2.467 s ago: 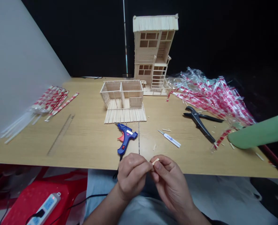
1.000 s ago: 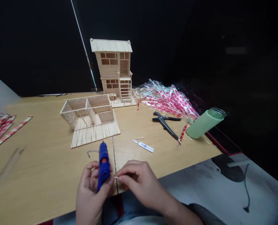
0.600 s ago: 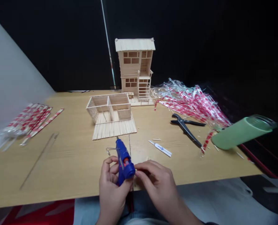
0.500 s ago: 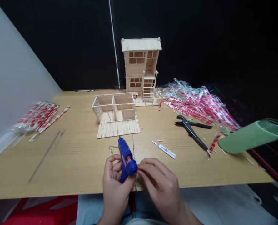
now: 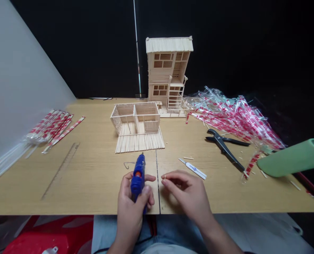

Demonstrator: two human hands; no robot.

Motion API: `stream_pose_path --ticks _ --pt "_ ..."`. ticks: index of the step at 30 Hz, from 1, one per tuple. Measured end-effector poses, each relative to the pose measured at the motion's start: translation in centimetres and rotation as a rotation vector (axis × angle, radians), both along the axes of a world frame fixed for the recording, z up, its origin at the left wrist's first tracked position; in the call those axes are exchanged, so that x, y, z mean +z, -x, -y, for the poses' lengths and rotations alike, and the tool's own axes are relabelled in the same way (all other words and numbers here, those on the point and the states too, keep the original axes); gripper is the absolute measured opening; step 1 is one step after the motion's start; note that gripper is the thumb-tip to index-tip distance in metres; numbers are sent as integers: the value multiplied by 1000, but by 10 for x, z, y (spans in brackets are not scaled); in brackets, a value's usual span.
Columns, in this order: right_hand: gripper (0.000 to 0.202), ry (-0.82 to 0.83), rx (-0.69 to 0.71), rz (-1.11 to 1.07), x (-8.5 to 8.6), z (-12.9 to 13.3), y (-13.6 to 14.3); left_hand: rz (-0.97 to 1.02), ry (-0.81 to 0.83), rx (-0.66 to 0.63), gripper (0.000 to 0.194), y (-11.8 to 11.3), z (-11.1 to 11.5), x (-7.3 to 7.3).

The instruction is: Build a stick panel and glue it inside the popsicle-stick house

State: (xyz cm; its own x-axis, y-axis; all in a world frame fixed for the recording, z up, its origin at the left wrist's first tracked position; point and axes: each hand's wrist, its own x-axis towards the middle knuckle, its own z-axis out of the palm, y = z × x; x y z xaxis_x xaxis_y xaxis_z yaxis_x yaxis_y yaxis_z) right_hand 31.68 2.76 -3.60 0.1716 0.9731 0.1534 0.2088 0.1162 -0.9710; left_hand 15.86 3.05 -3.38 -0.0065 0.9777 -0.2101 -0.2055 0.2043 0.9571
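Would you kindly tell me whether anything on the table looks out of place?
Mostly litter: crumpled wrappers heap behind the pliers, and wood scraps lie near the bottle. The knife lies with its blade bare. Nothing looks spilled.

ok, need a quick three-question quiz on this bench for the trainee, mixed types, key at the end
1. True or false: the left hand holds the blue glue gun.
2. Which tool lies closest to the right hand?
A) black pliers
B) white-handled knife
C) clear ruler
3. Fill the gap: inside, the open-topped stick model is split into ___ compartments.

Key: 1 true; 2 B; 3 two
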Motion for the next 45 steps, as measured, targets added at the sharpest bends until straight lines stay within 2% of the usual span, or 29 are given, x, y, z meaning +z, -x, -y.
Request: stream_pose_path --ticks 4,8,14,34,45 --pt "21 166 13 -292 -7 -17 -9 8 60 -103 54 14 1 -5" --pt "26 202 32 -431 -12 -26 -9 -18 21 -87 53 19 7 -6" --pt "25 233 73 -557 -11 -25 -5 -109 -99 -13 46 13 19 3" --pt "19 218 122 -656 -9 -25 -7 -78 -99 101 46 5 26 -1" --pt "20 238 106 -670 -9 -24 -7 -88 -124 77 43 6 26 -1"
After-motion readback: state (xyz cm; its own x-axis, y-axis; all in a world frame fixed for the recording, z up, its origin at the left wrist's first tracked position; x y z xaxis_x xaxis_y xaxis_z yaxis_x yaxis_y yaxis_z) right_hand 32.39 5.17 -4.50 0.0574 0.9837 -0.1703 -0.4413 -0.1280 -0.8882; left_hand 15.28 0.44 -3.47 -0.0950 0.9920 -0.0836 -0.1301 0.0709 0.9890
